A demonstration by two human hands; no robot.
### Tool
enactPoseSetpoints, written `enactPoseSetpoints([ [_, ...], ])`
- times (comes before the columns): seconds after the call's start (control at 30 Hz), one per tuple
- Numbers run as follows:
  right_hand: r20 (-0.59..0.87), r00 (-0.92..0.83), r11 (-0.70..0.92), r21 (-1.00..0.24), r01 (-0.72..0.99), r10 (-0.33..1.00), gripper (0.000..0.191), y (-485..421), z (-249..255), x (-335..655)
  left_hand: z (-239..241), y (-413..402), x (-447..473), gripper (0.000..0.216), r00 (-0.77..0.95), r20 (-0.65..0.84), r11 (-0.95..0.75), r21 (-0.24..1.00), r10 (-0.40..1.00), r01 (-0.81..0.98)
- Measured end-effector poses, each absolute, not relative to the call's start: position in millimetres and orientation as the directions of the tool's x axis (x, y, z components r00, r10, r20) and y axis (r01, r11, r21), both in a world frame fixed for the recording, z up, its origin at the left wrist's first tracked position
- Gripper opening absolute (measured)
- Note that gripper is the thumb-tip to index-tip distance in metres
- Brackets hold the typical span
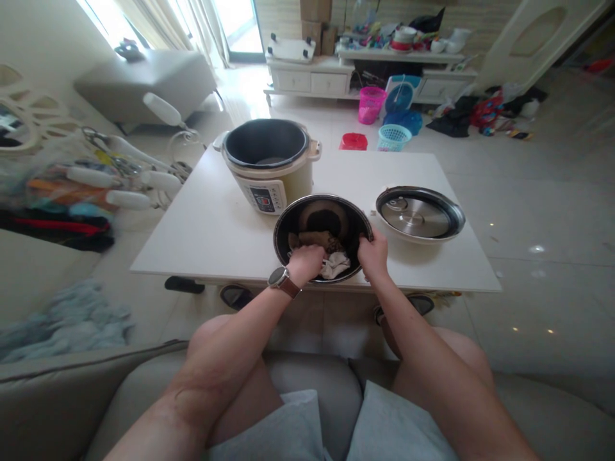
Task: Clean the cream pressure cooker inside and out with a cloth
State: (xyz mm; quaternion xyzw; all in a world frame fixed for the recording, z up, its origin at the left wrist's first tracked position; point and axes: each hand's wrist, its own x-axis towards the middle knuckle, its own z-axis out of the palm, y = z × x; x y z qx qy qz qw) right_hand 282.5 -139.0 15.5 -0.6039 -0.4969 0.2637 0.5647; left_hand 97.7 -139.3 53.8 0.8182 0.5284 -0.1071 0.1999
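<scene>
A dark inner pot (323, 208) is tilted toward me at the front of the white table, its mouth facing me. My right hand (373, 253) grips its right rim, the thumb over the edge. Inside the pot, my left hand (308, 261) is closed on a bunched cloth (335, 265), partly white and partly brown patterned; some of it is hidden by the hand. Behind the pot stands the electric pressure cooker body (267, 192), with no lid on it and its dark inside showing. To the right, the cooker's lid (418, 218) lies with its metal underside up.
The white table (192, 240) ends just in front of my knees. On the floor beyond it are a pink basket (371, 105), a light blue basket (394, 137) and a red container (353, 141). A lamp with white shades (127, 200) stands close to the table's left side.
</scene>
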Motion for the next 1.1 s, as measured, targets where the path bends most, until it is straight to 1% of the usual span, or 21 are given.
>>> enactPoseSetpoints([
  [0.1, 0.227, 0.351, 0.127, -0.950, 0.287, 0.909, 0.049, -140.5, 18.4, 283.3, 49.8, -138.7, 101.2, 0.037, 0.419, -0.398, -0.361, 0.215, 0.816, 0.907],
  [0.23, 0.189, 0.352, 0.105, -0.964, 0.245, 0.917, 0.056, -140.6, 10.4, 280.8, 46.9, -136.1, 101.2, 0.037, 0.427, -0.425, -0.361, 0.230, 0.798, 0.904],
  [0.4, 0.166, 0.356, 0.078, -0.965, 0.250, 0.920, 0.063, -138.4, -1.9, 279.4, 45.1, -135.3, 100.8, 0.038, 0.425, -0.431, -0.346, 0.253, 0.796, 0.904],
  [0.67, 0.105, 0.375, 0.038, -0.983, 0.180, 0.921, 0.056, -138.2, -14.8, 275.7, 47.3, -133.0, 102.8, 0.035, 0.463, -0.445, -0.345, 0.323, 0.766, 0.881],
  [0.83, 0.069, 0.396, 0.011, -0.989, 0.145, 0.916, 0.054, -139.4, -15.0, 271.2, 50.2, -132.9, 103.7, 0.036, 0.486, -0.448, -0.345, 0.361, 0.750, 0.866],
  [1.1, 0.081, 0.410, 0.019, -0.988, 0.152, 0.909, 0.051, -140.5, -13.3, 270.3, 49.4, -133.5, 105.4, 0.040, 0.523, -0.417, -0.370, 0.395, 0.744, 0.841],
])
